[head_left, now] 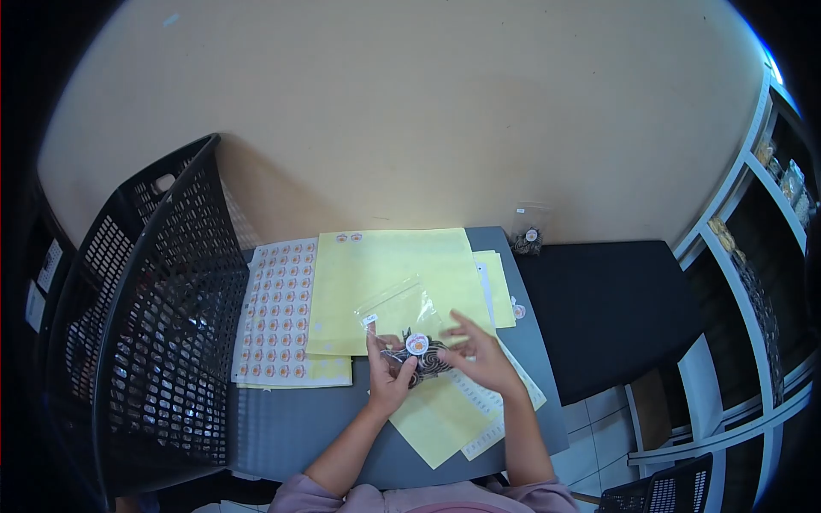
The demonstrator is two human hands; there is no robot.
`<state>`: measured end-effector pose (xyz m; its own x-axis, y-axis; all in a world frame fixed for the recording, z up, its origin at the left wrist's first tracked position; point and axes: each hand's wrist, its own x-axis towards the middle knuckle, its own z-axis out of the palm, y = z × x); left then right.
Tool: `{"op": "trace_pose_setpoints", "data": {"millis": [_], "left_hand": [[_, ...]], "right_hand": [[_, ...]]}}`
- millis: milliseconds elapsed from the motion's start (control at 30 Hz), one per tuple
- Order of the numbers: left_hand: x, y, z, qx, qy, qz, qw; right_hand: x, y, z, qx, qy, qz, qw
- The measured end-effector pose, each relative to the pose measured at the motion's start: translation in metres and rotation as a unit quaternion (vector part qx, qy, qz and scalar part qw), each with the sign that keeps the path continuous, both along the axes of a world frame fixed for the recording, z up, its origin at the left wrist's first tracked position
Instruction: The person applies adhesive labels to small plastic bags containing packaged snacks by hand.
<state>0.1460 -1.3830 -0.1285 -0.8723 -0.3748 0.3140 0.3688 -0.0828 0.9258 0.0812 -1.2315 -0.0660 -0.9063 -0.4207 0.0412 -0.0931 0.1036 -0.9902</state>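
A clear zip bag (428, 363) with dark, curled contents lies tilted in my left hand (391, 377), the thumb pressed on its front. The bag bears a round orange-and-white sticker (417, 344) and a small white label (370, 319) near its top corner. My right hand (479, 356) is at the bag's right side, fingers apart and fingertips right at its edge. Beneath the hands are yellow backing sheets (434, 427), and to the left lies a sheet of round stickers (278, 312).
A tall black perforated basket (162, 325) stands at the left of the grey table (291, 436). A second filled bag (528, 235) leans against the wall on a black surface (607, 299). White shelves (740, 188) with bagged goods rise at the right.
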Motion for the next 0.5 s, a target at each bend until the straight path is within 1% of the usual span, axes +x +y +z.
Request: {"op": "trace_pose_setpoints", "data": {"millis": [67,100,133,167,200,233,267,300,333,367,400,433,500], "left_hand": [[-0.001,0.001,-0.002,-0.017,0.009,-0.006,1.0],[0.0,0.003,0.001,-0.028,0.014,-0.026,0.999],[-0.001,0.005,0.002,-0.038,0.021,-0.047,0.998],[-0.001,0.005,-0.006,-0.069,0.031,-0.075,0.994],[-0.001,0.009,-0.003,-0.069,0.036,-0.081,0.994],[0.0,0.012,0.004,-0.044,0.061,-0.113,0.991],[-0.001,0.014,0.006,-0.017,0.084,-0.144,0.986],[-0.001,0.009,0.002,-0.075,0.064,-0.168,0.981],[-0.003,0.008,0.002,-0.073,0.065,-0.168,0.981],[-0.003,0.008,0.002,-0.081,0.024,-0.181,0.98],[-0.002,0.008,0.001,-0.087,-0.018,-0.193,0.977],[-0.003,0.009,0.002,-0.091,-0.015,-0.186,0.978],[-0.003,0.009,-0.001,-0.08,-0.024,-0.18,0.98]], "right_hand": [[0.003,0.01,-0.009,0.014,-0.024,0.141,0.99],[0.003,0.012,-0.015,-0.024,-0.033,0.152,0.988],[0.001,0.016,-0.022,-0.023,-0.03,0.146,0.989],[-0.002,0.023,-0.028,-0.06,-0.029,0.143,0.988],[-0.007,0.03,-0.03,-0.097,-0.027,0.139,0.985],[-0.014,0.041,-0.028,-0.101,-0.021,0.079,0.991],[-0.03,0.055,-0.028,-0.129,0.019,0.014,0.991],[-0.049,0.069,-0.026,-0.156,0.056,-0.049,0.985],[-0.069,0.084,-0.016,-0.159,0.079,-0.12,0.977],[-0.094,0.096,-0.013,-0.164,0.121,-0.184,0.962],[-0.125,0.112,-0.024,-0.139,0.195,-0.247,0.939],[-0.149,0.125,-0.031,-0.134,0.187,-0.298,0.927],[-0.195,0.148,-0.061,-0.123,0.149,-0.308,0.932]]}}
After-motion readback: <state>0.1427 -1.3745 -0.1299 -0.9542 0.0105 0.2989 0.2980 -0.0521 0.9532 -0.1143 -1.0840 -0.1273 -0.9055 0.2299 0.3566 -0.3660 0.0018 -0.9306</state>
